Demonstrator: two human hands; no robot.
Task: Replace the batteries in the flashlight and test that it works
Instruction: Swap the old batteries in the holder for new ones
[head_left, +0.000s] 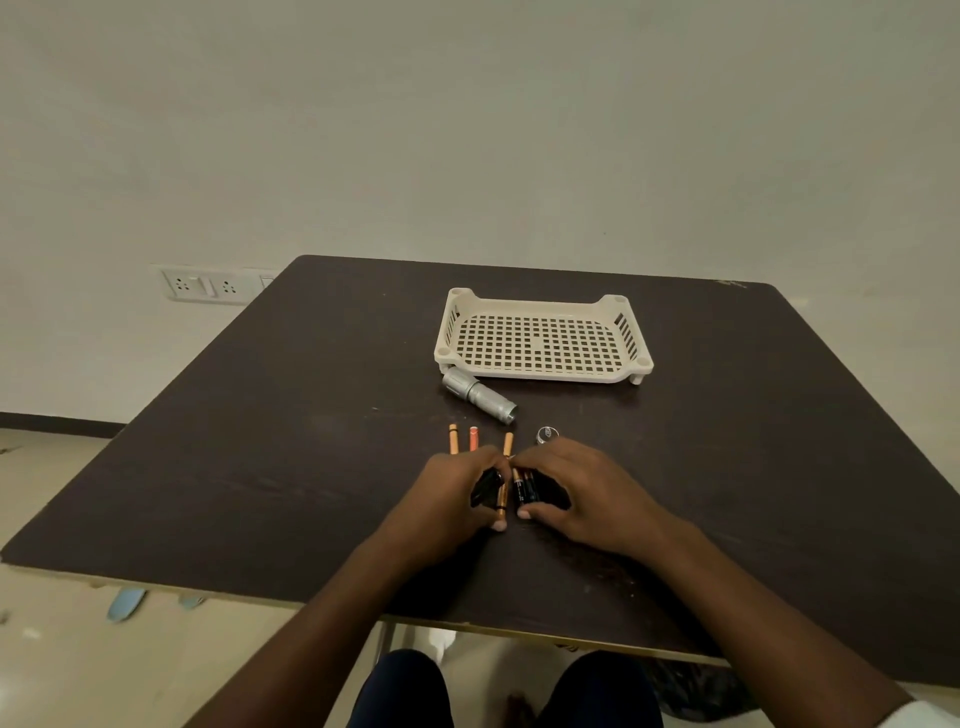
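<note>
Flashlight (479, 393): short silver metal cylinder, ribbed and knurled, lying on its side on the bench (260, 441) just near of the tray's (540, 301) left corner, wide head far-left, open tail near-right. Judged rigid, moderately heavy for its size, prone to roll; best taken round the knurled barrel.

Cap (545, 434): small round silver piece, off the body, lying on the bench to the right of the loose batteries, just far of the right hand.

Loose batteries: three slim cylinders side by side, far of the hands; the left one (453, 439) and the right one (508, 443) copper-orange, the middle one (474, 438) paler red-orange. Smooth, hard, light; likely slippery and quick to roll. Grip across the middle.

Left hand (457, 493): fingers curled over a black piece and one copper-and-black battery (501, 499); what the black piece is cannot be told.

Right hand (576, 493): fingers curled round a black holder (540, 493) showing two or three batteries seated in it, thumb at its near end. Holder looks like thin plastic; judged light and somewhat fragile at the contacts.

Tray: cream plastic, perforated grid floor, slotted walls, short feet, far of centre.

Bench: dark wood-grain laminate, pale edge.
</note>
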